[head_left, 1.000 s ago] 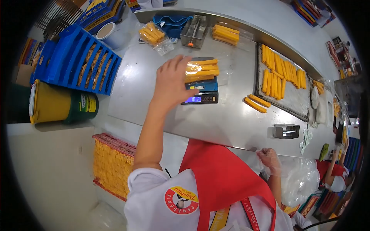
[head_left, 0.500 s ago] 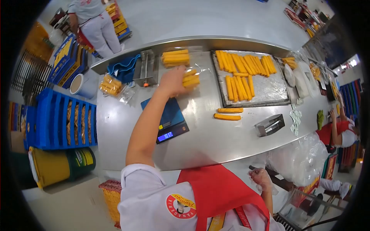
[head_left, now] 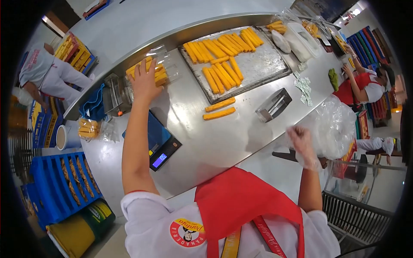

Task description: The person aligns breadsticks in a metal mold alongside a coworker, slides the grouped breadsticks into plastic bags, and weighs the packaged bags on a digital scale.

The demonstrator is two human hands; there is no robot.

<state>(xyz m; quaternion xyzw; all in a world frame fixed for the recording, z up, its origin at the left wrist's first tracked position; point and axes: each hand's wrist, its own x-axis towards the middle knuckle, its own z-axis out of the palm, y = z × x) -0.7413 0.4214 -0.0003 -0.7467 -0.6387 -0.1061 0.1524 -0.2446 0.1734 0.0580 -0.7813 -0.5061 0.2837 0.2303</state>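
my left hand (head_left: 146, 79) reaches out to the far edge of the metal table (head_left: 189, 150), its fingers spread over clear-bagged yellow sticks (head_left: 161, 77); i touch the bagging from above, but whether my fingers close on it i cannot tell. the sticks lie beside the raised rim, between a metal box (head_left: 117, 92) and the dark baking tray (head_left: 266, 66). under my forearm sits the scale (head_left: 159, 133), its display lit, the figure too blurred to read.

my right hand (head_left: 301, 144), in a clear glove, hovers by the near edge with fingers curled inward; i cannot tell if they hold anything. beside it hangs a bulk of clear plastic (head_left: 333, 127). on the table, near the tray, two loose sticks (head_left: 219, 112) lie side by side, and a metal holder (head_left: 274, 105) stands to their right.
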